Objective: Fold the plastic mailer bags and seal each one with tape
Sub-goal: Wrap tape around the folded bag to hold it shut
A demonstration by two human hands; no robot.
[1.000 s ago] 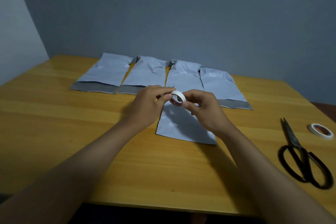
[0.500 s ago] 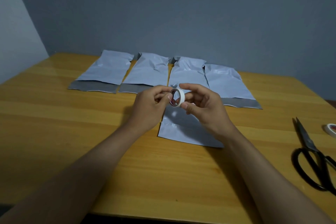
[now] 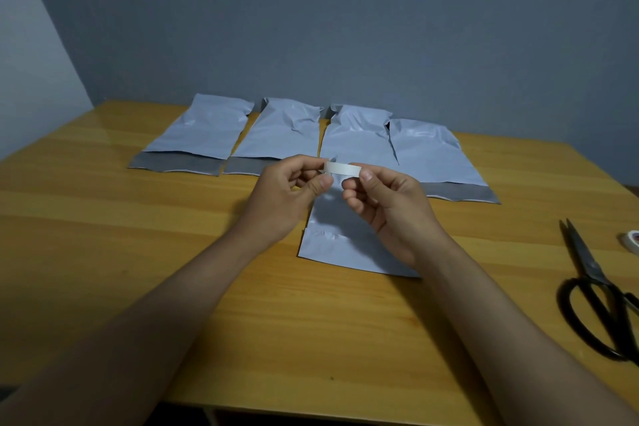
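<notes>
Five grey plastic mailer bags are lying on the wooden desk [image 3: 103, 252]: four in a row at the back, two of them overlapping, and a fifth mailer bag [image 3: 332, 235] sitting nearer, under the hands. Two tape rolls are showing. The person's left hand [image 3: 287, 197] and right hand [image 3: 387, 204] are pinching one white tape roll [image 3: 342, 168] from either side, fingers curled around it, holding it above the fifth bag. The second tape roll [image 3: 632, 239] is sitting at the desk's right edge, just beyond one pair of black scissors [image 3: 594, 287]. Bare desk is stretching wide on the left and along the near edge.
</notes>
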